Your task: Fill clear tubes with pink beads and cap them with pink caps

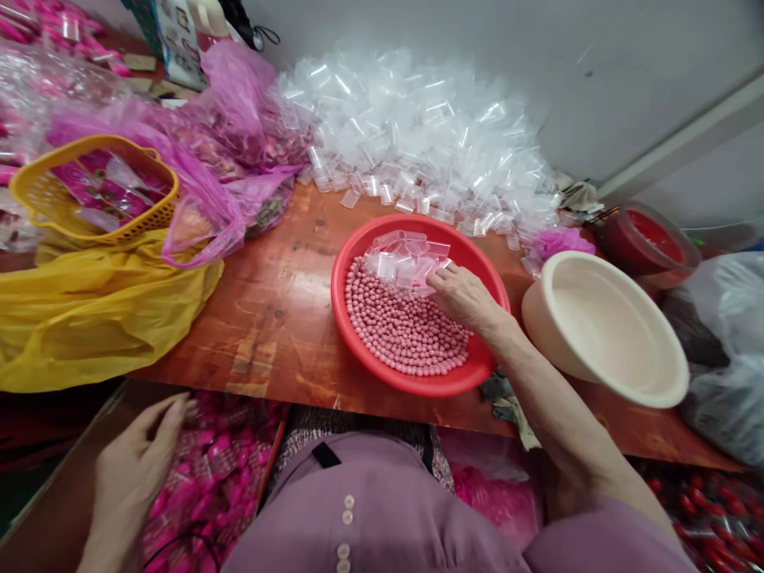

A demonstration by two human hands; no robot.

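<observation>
A red basin (418, 385) stands on the wooden table, holding many small pink beads (406, 334) in curved rows. Clear plastic tubes (403, 267) lie heaped on the beads at the basin's far side. My right hand (462, 296) reaches into the basin, its fingers bent and closed at the edge of this heap, on a clear tube. Below the table's front edge on the left, my left hand (134, 469) hovers over a box of bright pink pieces (208, 469). Its fingers are partly stretched, with a gap by the thumb and nothing visible between them.
A large pile of clear tubes (411, 127) lies against the wall. To the right stands a cream basin (602, 326). At left are a yellow basket (95, 147), a yellow bag (113, 318) and pink plastic bags (239, 87). Red pieces (710, 509) lie below at right.
</observation>
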